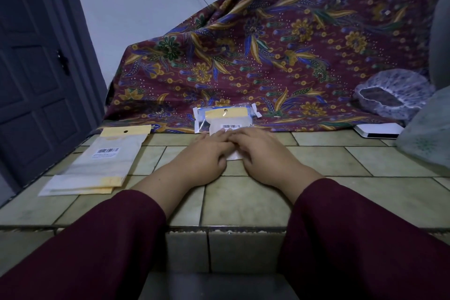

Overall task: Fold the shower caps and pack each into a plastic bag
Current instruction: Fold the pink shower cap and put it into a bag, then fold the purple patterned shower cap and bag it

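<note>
Both hands, left hand (207, 153) and right hand (263, 151), press flat with fingers extended on the packed bag (225, 126) on the tiled desk (243, 197); lifting could let the springy cap unfold and reopen it

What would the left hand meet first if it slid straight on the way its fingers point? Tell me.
The left hand points away from the person and slightly right. Its fingertips already lie on the yellow-headed plastic bag; farther on it would likely meet the blue packet behind, then the patterned cloth. Depth is unclear.
</note>
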